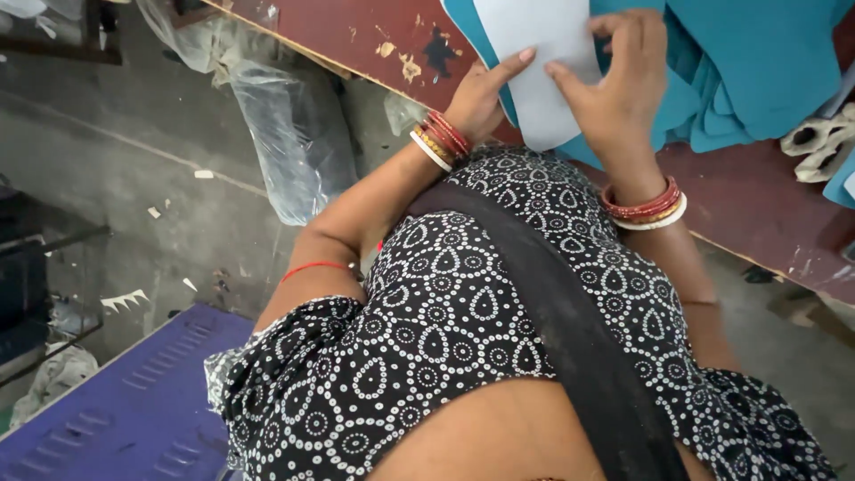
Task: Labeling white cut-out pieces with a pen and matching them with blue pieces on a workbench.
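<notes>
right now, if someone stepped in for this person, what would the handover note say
Left hand: fingers pressed flat on the left edge of the white template, no closed grip.
Right hand: spread on the template's right side, fingers curled at its top edge.
Template lies on the teal sheets, stacked on the red table at its near edge.
Done: template is placed on the top sheet.
Left: no tracing or cut is visible around the template; no pen or scissors in view. Clear plastic bag hangs off the table's left side.
</notes>
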